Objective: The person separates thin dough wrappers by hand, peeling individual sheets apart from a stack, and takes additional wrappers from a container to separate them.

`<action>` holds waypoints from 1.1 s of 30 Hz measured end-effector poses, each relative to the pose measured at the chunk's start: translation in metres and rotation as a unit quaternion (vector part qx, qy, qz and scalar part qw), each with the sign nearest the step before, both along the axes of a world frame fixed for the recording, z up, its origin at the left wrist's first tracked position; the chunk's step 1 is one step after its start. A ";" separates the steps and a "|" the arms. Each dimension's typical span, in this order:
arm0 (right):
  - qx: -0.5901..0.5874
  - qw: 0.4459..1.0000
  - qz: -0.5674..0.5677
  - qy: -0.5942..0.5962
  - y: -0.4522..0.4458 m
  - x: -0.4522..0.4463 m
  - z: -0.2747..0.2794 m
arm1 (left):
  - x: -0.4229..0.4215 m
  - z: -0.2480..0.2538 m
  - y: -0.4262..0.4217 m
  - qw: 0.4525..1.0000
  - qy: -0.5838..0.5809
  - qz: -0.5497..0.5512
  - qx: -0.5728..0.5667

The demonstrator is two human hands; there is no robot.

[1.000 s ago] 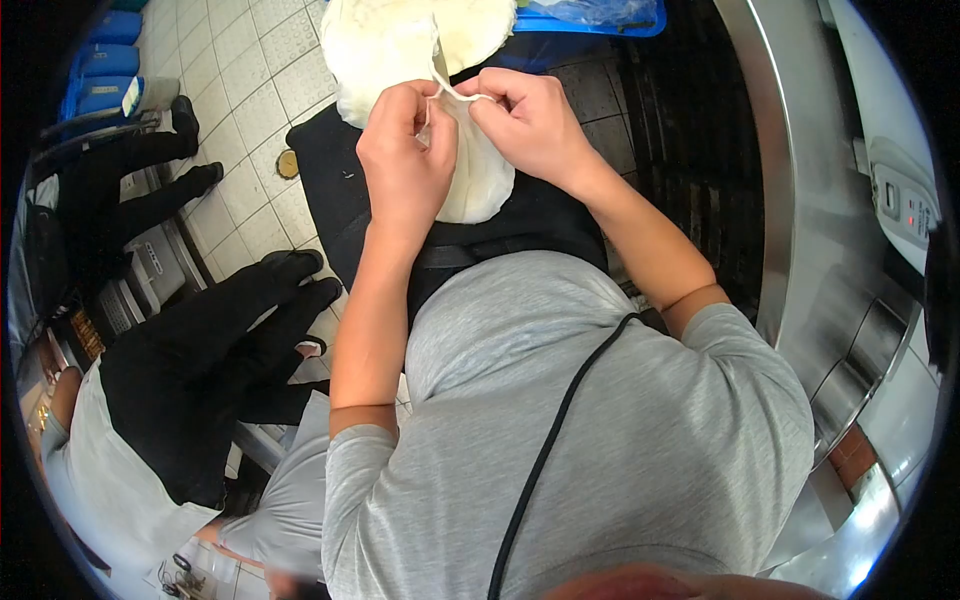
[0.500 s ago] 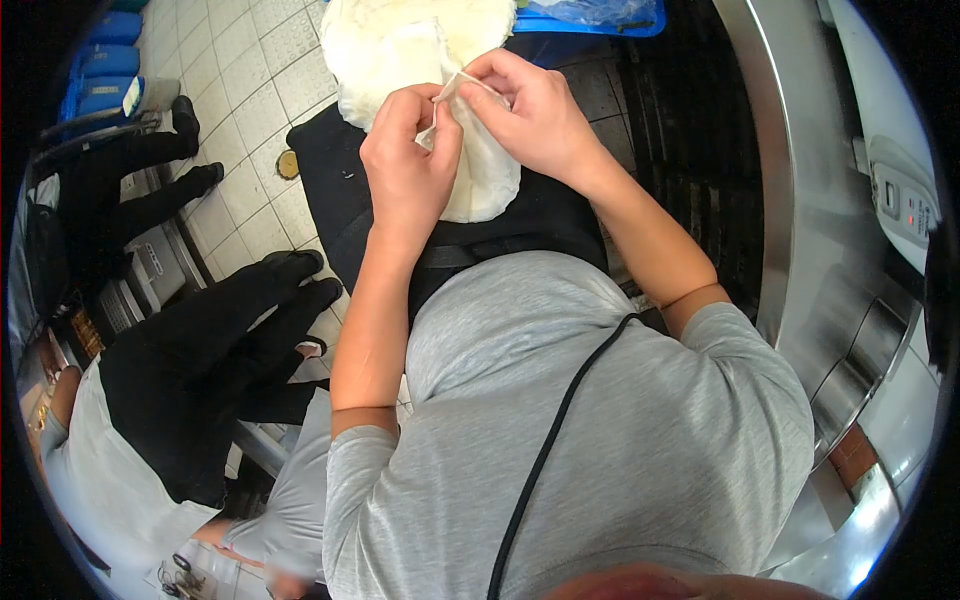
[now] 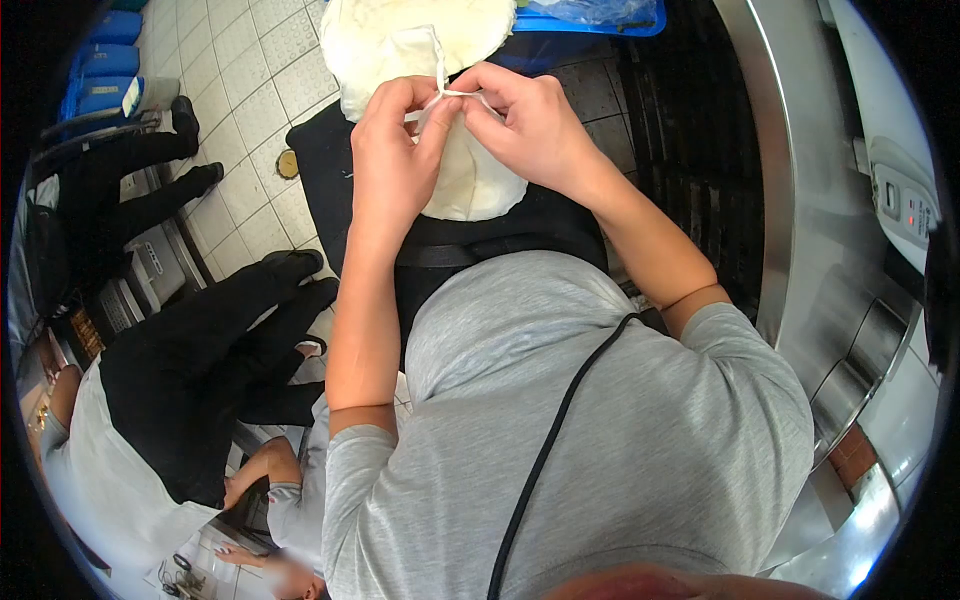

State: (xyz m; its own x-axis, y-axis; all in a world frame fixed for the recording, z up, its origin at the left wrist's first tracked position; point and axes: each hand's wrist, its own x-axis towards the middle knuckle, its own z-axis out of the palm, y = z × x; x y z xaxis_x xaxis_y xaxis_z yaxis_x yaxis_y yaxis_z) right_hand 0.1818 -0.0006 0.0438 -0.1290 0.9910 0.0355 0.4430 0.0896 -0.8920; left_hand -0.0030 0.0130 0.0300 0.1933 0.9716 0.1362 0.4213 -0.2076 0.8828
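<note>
A thin, round, pale pastry sheet (image 3: 474, 188) hangs over my lap below my fingers. Its folded upper edge is pinched by my left hand (image 3: 392, 150), thumb against fingers. My right hand (image 3: 535, 128) closes on the same edge just to the right, the fingertips of both hands almost meeting. Above them, a narrow raised fold of thin sheet runs up towards a wide, cream-coloured pile of round sheets (image 3: 365, 50). Whether that fold belongs to the held sheet or to another one, I cannot tell.
A blue tray (image 3: 600, 22) with clear plastic is behind the pile. Black cloth (image 3: 325, 185) covers my lap. Stainless steel (image 3: 765, 180) runs along the right. Several co-workers are at the left, one in black trousers (image 3: 180, 375). A small round yellowish thing (image 3: 287, 164) lies on the tiles.
My left hand has shifted slightly left, and the pinched edge has been drawn straighter between both hands. The fold above now stands out more. At lower left, a co-worker's arm has come into view.
</note>
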 end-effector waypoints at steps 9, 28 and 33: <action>-0.046 0.995 -0.077 0.036 0.002 -0.002 -0.010 | 0.009 0.002 -0.012 0.994 0.070 0.080 0.042; 0.039 0.996 -0.082 -0.021 0.007 0.000 -0.020 | 0.019 -0.005 -0.022 0.994 0.036 0.093 0.042; 0.047 0.997 -0.057 -0.025 0.007 0.003 -0.010 | 0.020 0.007 -0.014 0.992 -0.064 0.111 -0.013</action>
